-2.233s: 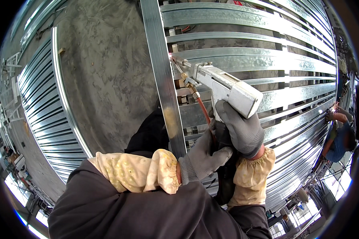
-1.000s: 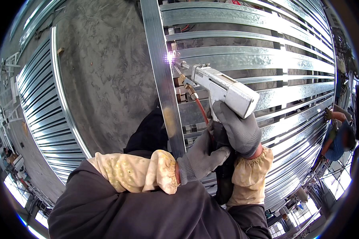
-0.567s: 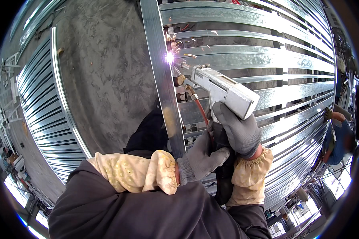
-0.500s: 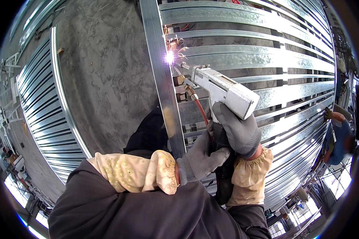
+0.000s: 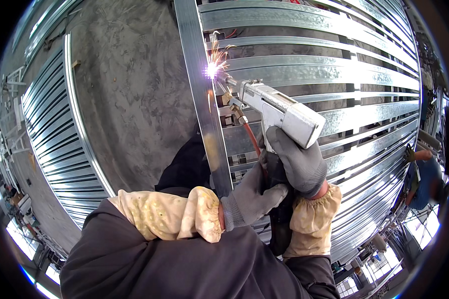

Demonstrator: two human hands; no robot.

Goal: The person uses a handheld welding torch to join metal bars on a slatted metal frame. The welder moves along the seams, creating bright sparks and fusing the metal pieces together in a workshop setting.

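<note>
Concrete floor (image 5: 129,99) below | my right hand (image 5: 302,162) grips the welding gun (image 5: 289,117), left hand (image 5: 250,198) clasps its black handle (image 5: 276,168) | any wobble could skew the arc (image 5: 212,71) off the rail (image 5: 208,117)

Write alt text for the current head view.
Bright sparks flare at the edge of a long metal rail, before the nozzle of a white gun-shaped tool. A gray-gloved right hand grips it; the gloved left hand is at its dark handle. Metal slats extend rightward.
</note>
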